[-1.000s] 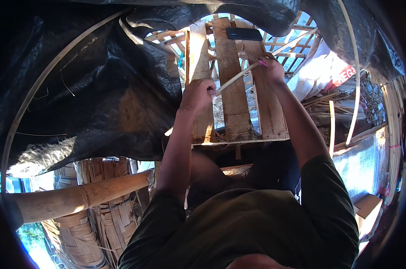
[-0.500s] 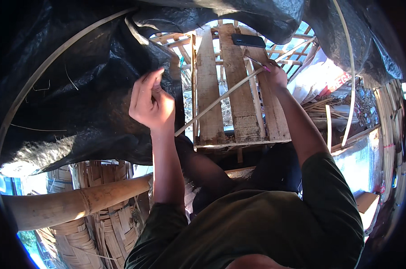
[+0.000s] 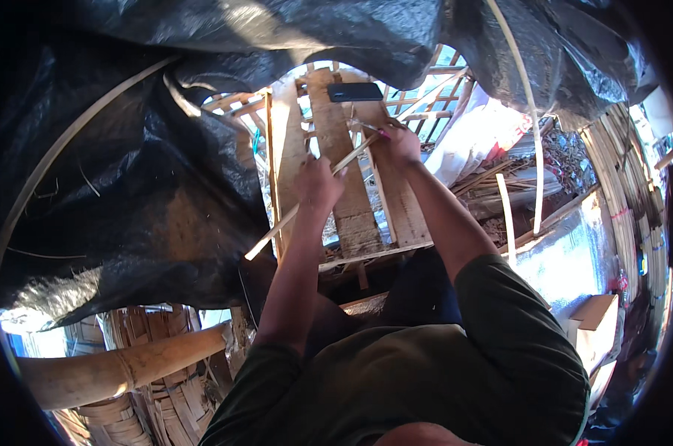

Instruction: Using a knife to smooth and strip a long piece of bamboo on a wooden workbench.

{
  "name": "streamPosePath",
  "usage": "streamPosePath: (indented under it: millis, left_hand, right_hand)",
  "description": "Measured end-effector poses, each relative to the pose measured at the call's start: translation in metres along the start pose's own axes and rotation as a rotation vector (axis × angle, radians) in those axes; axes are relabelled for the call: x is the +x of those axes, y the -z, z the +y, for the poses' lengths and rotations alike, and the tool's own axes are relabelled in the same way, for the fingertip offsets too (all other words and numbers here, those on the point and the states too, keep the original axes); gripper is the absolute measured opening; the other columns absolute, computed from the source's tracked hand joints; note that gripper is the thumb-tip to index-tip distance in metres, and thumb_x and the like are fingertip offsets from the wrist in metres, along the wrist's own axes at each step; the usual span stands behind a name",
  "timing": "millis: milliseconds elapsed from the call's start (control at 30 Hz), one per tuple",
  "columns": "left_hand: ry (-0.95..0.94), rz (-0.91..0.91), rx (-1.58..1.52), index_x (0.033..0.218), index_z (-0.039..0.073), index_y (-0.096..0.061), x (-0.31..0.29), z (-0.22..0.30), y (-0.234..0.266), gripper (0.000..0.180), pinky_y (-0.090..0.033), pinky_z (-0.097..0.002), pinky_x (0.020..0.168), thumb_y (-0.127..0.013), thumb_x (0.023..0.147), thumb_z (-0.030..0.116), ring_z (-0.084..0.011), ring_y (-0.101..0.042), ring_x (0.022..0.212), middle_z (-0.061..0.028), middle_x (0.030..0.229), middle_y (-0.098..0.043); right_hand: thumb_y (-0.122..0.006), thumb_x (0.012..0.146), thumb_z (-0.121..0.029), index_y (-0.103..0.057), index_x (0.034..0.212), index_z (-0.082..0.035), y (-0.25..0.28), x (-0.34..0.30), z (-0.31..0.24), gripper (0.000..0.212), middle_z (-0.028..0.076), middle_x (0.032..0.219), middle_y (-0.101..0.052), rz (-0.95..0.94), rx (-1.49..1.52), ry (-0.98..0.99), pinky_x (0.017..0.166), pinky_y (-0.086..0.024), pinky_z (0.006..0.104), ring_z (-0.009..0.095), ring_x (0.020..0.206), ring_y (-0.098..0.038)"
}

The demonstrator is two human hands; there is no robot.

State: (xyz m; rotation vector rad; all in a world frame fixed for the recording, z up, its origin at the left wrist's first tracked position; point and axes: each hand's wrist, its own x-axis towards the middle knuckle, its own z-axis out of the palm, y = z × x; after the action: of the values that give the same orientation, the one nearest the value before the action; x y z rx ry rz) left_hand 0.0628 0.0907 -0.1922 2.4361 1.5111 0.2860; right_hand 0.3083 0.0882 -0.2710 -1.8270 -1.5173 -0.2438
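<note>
A long pale bamboo strip (image 3: 273,233) slants over the slatted wooden bench (image 3: 357,223) in front of me. My left hand (image 3: 321,184) is closed around its middle, the thumb lying along the upper side. Farther up the strip, my right hand (image 3: 402,144) is closed on a slim tool (image 3: 368,127) with a pink part by the fingers. The tool's exact kind is too small to make out. The strip meets the right fingers too, but their grip on it is partly hidden. Beyond both hands, a dark phone (image 3: 355,92) lies on the boards.
Black plastic sheeting (image 3: 128,193) hangs at the left and overhead. A thick bamboo pole (image 3: 128,368) crosses the lower left, before woven bamboo. On the right are a white sack (image 3: 470,137), an upright thin strip (image 3: 506,215), a cardboard box (image 3: 595,320) and bundled bamboo strips (image 3: 626,178).
My left hand has come down from the raised position and closed on the strip. My right hand still holds the slim tool. The whole view has shifted, with the bench now farther left.
</note>
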Motion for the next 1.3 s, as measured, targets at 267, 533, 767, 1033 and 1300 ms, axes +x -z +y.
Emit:
streamPosePath:
  millis: [267, 533, 767, 1033, 1300]
  left_hand:
    - [0.024, 0.282, -0.152, 0.085, 0.016, -0.074, -0.002, -0.009, -0.031, 0.016, -0.054, -0.0471, 0.072, -0.075, 0.082, 0.032, -0.0335, -0.069, 0.085, -0.0075, 0.093, -0.071]
    - [0.112, 0.303, -0.018, 0.087, 0.017, -0.076, -0.057, -0.026, 0.019, 0.01, -0.053, -0.044, 0.069, -0.072, 0.081, 0.025, -0.0328, -0.069, 0.083, -0.0064, 0.093, -0.07]
    - [0.124, 0.233, -0.035, 0.087, 0.017, -0.078, -0.087, -0.046, 0.039, 0.014, -0.053, -0.0409, 0.069, -0.078, 0.079, 0.029, -0.0299, -0.069, 0.081, -0.0038, 0.089, -0.069]
    - [-0.027, 0.285, -0.101, 0.091, 0.018, -0.078, -0.058, -0.039, 0.002, 0.013, -0.052, -0.0395, 0.069, -0.077, 0.08, 0.025, -0.0288, -0.068, 0.079, -0.0034, 0.087, -0.068]
    - [-0.055, 0.297, -0.111, 0.096, 0.014, -0.078, -0.053, -0.047, 0.013, 0.017, -0.054, -0.0376, 0.073, -0.076, 0.08, 0.019, -0.0268, -0.069, 0.083, -0.0021, 0.093, -0.07]
  right_hand:
    - [-0.068, 0.086, -0.017, -0.074, 0.1, -0.014, 0.0, 0.003, 0.003, 0.015, 0.005, 0.115, -0.07, -0.013, 0.033, -0.041, 0.08, -0.056, 0.0423, 0.031, 0.099, -0.069]
    - [-0.072, 0.084, -0.014, -0.078, 0.101, -0.02, 0.063, -0.012, -0.033, 0.019, 0.011, 0.116, -0.064, 0.075, 0.11, -0.17, 0.075, -0.056, 0.0429, 0.033, 0.092, -0.069]
    - [-0.071, 0.091, -0.019, -0.073, 0.085, -0.001, 0.101, -0.072, -0.01, 0.018, 0.004, 0.069, -0.065, -0.079, 0.558, -0.43, 0.059, -0.046, 0.0315, 0.018, 0.062, -0.062]
    - [-0.065, 0.095, -0.013, -0.07, 0.088, 0.003, 0.087, -0.101, -0.032, 0.018, 0.004, 0.073, -0.068, -0.065, 0.838, -0.564, 0.065, -0.048, 0.0272, 0.006, 0.072, -0.061]
    - [-0.062, 0.099, -0.022, -0.073, 0.101, 0.0, 0.148, 0.003, -0.014, 0.024, 0.01, 0.077, -0.072, 0.074, 0.678, -0.35, 0.065, -0.05, 0.03, 0.013, 0.066, -0.065]
